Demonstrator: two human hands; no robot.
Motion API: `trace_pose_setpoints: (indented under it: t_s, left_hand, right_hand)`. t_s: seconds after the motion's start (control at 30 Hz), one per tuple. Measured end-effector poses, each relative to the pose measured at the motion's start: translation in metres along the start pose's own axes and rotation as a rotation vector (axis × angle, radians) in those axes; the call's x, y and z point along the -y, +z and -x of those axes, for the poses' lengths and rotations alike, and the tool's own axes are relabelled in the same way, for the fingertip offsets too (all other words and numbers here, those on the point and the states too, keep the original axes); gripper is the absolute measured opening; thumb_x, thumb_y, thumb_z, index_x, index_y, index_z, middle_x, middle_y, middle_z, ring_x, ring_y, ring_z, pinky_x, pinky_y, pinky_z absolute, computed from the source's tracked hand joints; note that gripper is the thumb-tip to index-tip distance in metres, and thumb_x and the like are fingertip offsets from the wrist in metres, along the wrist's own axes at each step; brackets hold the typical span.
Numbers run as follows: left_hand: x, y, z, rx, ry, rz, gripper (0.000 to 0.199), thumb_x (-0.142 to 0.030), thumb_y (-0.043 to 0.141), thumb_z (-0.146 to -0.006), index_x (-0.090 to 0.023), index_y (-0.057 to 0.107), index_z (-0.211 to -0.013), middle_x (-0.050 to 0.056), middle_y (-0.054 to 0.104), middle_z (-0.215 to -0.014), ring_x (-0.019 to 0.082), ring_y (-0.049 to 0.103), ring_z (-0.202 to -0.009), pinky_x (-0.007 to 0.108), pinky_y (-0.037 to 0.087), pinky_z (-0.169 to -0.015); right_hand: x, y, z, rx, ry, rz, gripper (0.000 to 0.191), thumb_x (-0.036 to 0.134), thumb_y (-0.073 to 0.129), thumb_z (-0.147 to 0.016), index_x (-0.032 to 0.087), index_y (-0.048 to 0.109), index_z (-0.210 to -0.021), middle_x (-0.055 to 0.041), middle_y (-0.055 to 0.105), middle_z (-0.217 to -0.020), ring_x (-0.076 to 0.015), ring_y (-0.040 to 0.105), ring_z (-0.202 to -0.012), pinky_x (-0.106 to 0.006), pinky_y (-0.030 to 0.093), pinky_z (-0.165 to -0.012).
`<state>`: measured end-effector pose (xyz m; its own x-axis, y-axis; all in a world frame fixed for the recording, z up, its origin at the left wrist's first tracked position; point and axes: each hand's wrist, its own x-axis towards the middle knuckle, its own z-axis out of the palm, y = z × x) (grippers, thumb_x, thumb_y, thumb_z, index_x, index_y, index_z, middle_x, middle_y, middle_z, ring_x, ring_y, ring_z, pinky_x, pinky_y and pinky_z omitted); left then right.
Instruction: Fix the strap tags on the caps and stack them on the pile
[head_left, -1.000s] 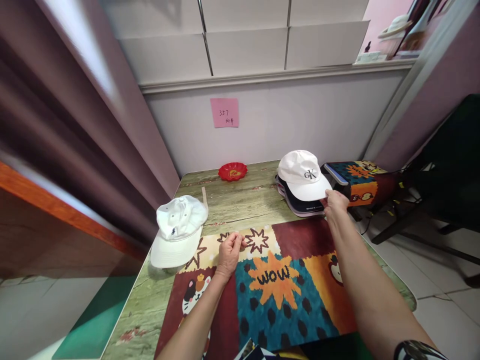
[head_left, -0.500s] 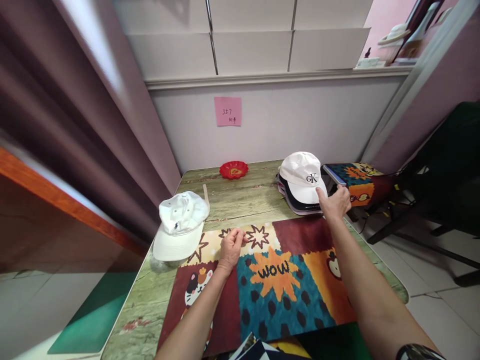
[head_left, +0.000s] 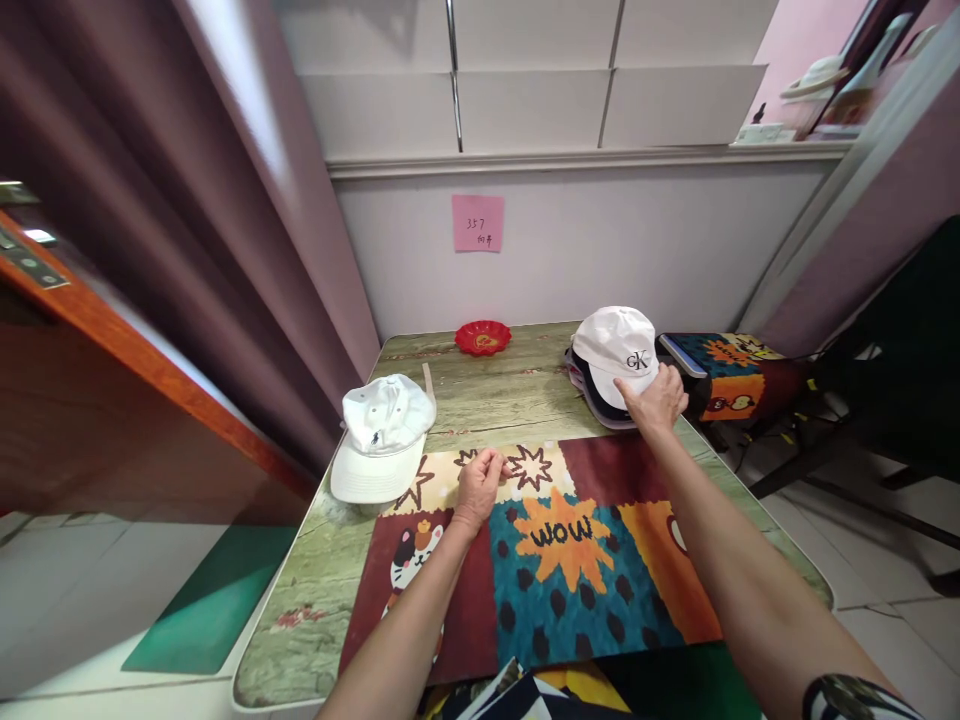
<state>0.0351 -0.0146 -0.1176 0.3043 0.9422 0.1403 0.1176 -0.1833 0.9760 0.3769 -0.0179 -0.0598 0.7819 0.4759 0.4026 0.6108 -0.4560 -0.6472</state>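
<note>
My right hand (head_left: pixel 654 398) is closed on the brim of a white baseball cap (head_left: pixel 611 340) with a black "CK"-like logo, its thumb on the front of the brim and its fingers curled at the right edge. That cap rests on top of a stack of caps, with a black cap (head_left: pixel 600 402) and a pinkish edge showing below. My left hand (head_left: pixel 481 488) is closed over the patterned mat (head_left: pixel 540 610), fingertips pressed together and nothing visible in them. To its left, a second white cap (head_left: pixel 382 430) with a small dark emblem lies with its brim toward me.
A red scalloped dish (head_left: pixel 483 338) stands at the back of the wood-patterned table (head_left: pixel 300 570). Behind it, a pink note (head_left: pixel 478 223) is stuck to the wall. A flat blue-edged device (head_left: pixel 681 356) lies beyond the table's right edge, near a dark chair (head_left: pixel 900 360).
My right hand has moved left onto the white cap's brim and closed on it. My left hand stays pinched over the mat. The camera view has shifted slightly left.
</note>
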Motion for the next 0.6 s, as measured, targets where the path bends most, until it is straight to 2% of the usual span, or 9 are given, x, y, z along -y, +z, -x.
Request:
trace_pose_setpoints:
  t_s: [0.07,0.1,0.17,0.27,0.37,0.47,0.6]
  left_hand:
    - [0.002,0.001,0.001,0.001,-0.003,-0.009,0.036,-0.053,0.052,-0.092,-0.021,0.063,-0.080,0.004,0.071,-0.073,0.019,0.067,-0.069,0.031,0.055,-0.070]
    - [0.003,0.002,0.001,0.000,-0.006,-0.013,0.035,-0.052,0.052,-0.092,-0.021,0.063,-0.079,0.004,0.071,-0.073,0.019,0.067,-0.070,0.031,0.054,-0.070]
    - [0.005,0.003,0.002,-0.004,-0.010,-0.022,0.034,-0.051,0.052,-0.092,-0.021,0.064,-0.080,0.004,0.072,-0.073,0.019,0.068,-0.070,0.031,0.054,-0.071]
    - [0.005,0.003,0.005,-0.015,-0.013,-0.038,0.032,-0.048,0.052,-0.092,-0.021,0.063,-0.079,0.004,0.072,-0.074,0.019,0.068,-0.071,0.031,0.054,-0.072]
    - [0.005,0.003,0.007,-0.029,-0.012,-0.056,0.030,-0.045,0.051,-0.092,-0.021,0.064,-0.079,0.004,0.073,-0.074,0.019,0.069,-0.071,0.031,0.054,-0.073]
    - [0.003,0.002,0.007,-0.039,-0.011,-0.073,0.030,-0.044,0.051,-0.093,-0.021,0.065,-0.080,0.004,0.073,-0.072,0.019,0.068,-0.070,0.030,0.053,-0.073]
    - [0.001,0.003,0.008,-0.035,-0.014,-0.065,0.031,-0.043,0.050,-0.094,-0.020,0.065,-0.079,0.003,0.071,-0.071,0.017,0.066,-0.068,0.028,0.053,-0.072]
  right_hand:
    - [0.017,0.005,0.019,-0.090,-0.124,-0.102,0.077,0.048,0.069,-0.079,0.013,0.045,-0.143,-0.0233,0.041,-0.154,-0.0361,0.035,-0.145,-0.055,0.025,-0.118]
    - [0.028,0.010,0.031,-0.078,-0.167,-0.171,0.071,0.047,0.066,-0.081,0.013,0.047,-0.141,-0.0218,0.045,-0.152,-0.0338,0.038,-0.143,-0.051,0.028,-0.118]
    - [0.049,0.024,0.056,0.048,-0.173,-0.346,0.061,0.047,0.062,-0.083,0.014,0.055,-0.134,-0.0196,0.057,-0.140,-0.0309,0.051,-0.133,-0.046,0.036,-0.113]
    - [0.080,0.050,0.095,0.313,0.021,-0.706,0.052,0.050,0.068,-0.078,0.016,0.065,-0.117,-0.0147,0.070,-0.117,-0.0270,0.065,-0.110,-0.042,0.048,-0.101]
    - [0.100,0.074,0.124,0.495,0.172,-0.960,0.047,0.053,0.071,-0.074,0.015,0.068,-0.102,-0.0103,0.074,-0.098,-0.0221,0.071,-0.089,-0.035,0.056,-0.081]
    - [0.105,0.091,0.142,0.595,0.215,-1.040,0.044,0.053,0.073,-0.073,0.015,0.069,-0.094,-0.0073,0.075,-0.084,-0.0179,0.071,-0.073,-0.028,0.057,-0.066]
    - [0.096,0.105,0.151,0.612,0.300,-1.096,0.042,0.050,0.077,-0.069,0.015,0.069,-0.091,-0.0052,0.074,-0.080,-0.0150,0.070,-0.069,-0.024,0.055,-0.061]
